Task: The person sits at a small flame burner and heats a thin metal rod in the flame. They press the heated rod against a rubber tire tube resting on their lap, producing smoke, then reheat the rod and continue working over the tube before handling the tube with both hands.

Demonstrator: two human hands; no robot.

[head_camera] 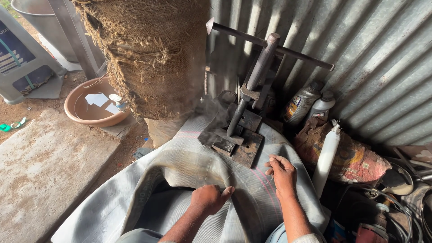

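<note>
- Rubber inner tube [189, 166]: lay draped across the person's lap, one section clamped beyond both hands under the screw press [245, 114], apparently to hold a patch flat
- Left hand [208, 199]: clenched on the tube's inner edge, knuckles up, seemingly keeping the rubber taut
- Right hand [282, 173]: released, fingers spread flat on the tube just short of the press plates [247, 146]
- White bottle [326, 157]: stood just right of the right hand

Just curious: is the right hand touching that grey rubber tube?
Touching. The head view shows the right hand lying flat on the tube, fingers spread on its surface near the press.
</note>
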